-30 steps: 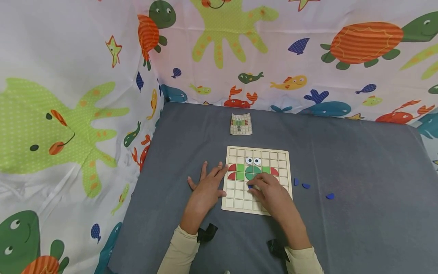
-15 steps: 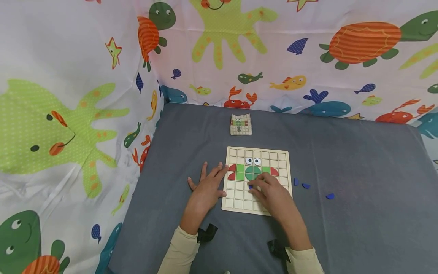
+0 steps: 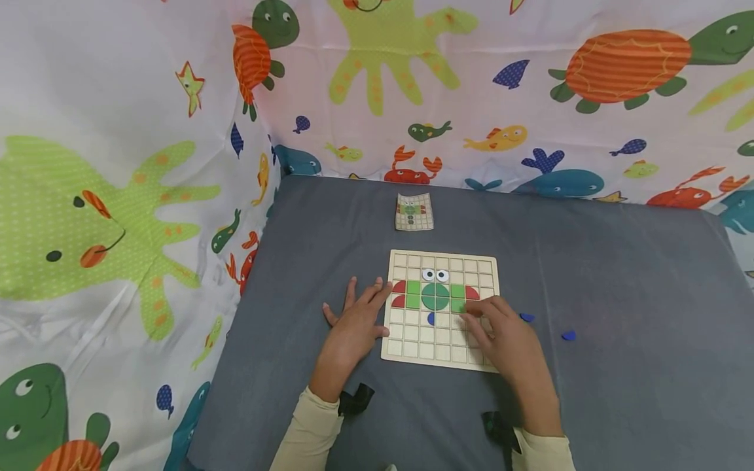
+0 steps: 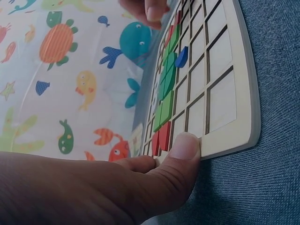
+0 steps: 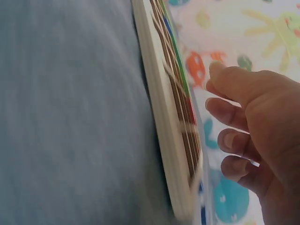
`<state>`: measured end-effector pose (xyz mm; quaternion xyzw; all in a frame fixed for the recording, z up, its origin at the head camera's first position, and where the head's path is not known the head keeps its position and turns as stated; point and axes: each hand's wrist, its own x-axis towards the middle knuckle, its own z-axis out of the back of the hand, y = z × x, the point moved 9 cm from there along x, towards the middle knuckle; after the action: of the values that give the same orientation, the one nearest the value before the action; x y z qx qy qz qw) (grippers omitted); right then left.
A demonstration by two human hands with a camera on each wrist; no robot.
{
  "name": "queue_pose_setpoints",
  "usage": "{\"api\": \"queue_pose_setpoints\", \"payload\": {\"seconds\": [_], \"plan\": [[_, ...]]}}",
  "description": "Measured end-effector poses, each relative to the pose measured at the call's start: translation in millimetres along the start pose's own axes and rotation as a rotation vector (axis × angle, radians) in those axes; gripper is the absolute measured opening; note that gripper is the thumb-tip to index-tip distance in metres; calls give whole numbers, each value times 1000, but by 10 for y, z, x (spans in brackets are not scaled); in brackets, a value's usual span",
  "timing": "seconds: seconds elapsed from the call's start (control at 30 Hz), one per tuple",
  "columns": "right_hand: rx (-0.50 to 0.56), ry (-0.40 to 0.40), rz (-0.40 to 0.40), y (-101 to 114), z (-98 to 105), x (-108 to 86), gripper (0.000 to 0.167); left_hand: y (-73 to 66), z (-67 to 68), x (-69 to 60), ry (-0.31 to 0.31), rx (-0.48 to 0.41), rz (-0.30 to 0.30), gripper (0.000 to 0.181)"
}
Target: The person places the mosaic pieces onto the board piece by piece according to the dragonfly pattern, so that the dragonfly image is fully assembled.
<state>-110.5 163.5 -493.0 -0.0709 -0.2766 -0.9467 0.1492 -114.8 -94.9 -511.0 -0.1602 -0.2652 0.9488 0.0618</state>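
Note:
A wooden grid board [image 3: 412, 351] lies on the grey cloth, with round eye pieces [image 3: 435, 275], a green circle [image 3: 434, 297], light green squares [image 3: 413, 295] and red quarter-rounds [image 3: 399, 288] in its cells. Just under the circle sits a blue quarter-round piece [image 3: 431, 318]; in the left wrist view this blue piece [image 4: 181, 58] looks tilted in its cell. My left hand [image 3: 353, 322] rests at the board's left edge, fingers spread, thumb [image 4: 184, 146] on the rim. Over the right part of the board hovers my right hand [image 3: 505, 331], fingers loosely bent, holding nothing.
Two loose blue pieces [image 3: 527, 317] show on the cloth right of the board. A small pattern card [image 3: 415, 212] lies beyond the board. Printed curtains [image 3: 365, 137] stand at the back and left of the table.
My right hand has let go of the blue piece, now uncovered below the circle, and has moved right. It now covers the spot where the nearest loose blue piece lay. The left hand stays put.

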Motion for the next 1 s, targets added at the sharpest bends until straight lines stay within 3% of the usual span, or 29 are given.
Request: {"api": "queue_pose_setpoints", "payload": {"seconds": [0.23,0.37,0.77,1.0], "plan": [[-90,-130,-161,-461,379,-171,24,-4,14,2,6,3,1,90],[-113,-155,-264,-717,546,-293,25,-19,22,0,6,4,-3,91],[-108,-80,-436,-1222,737,-575,43,-31,24,-7,16,5,9,91],[-125,-65,-549,-1370,820,-743,50,-9,3,6,37,-9,27,92]]}}
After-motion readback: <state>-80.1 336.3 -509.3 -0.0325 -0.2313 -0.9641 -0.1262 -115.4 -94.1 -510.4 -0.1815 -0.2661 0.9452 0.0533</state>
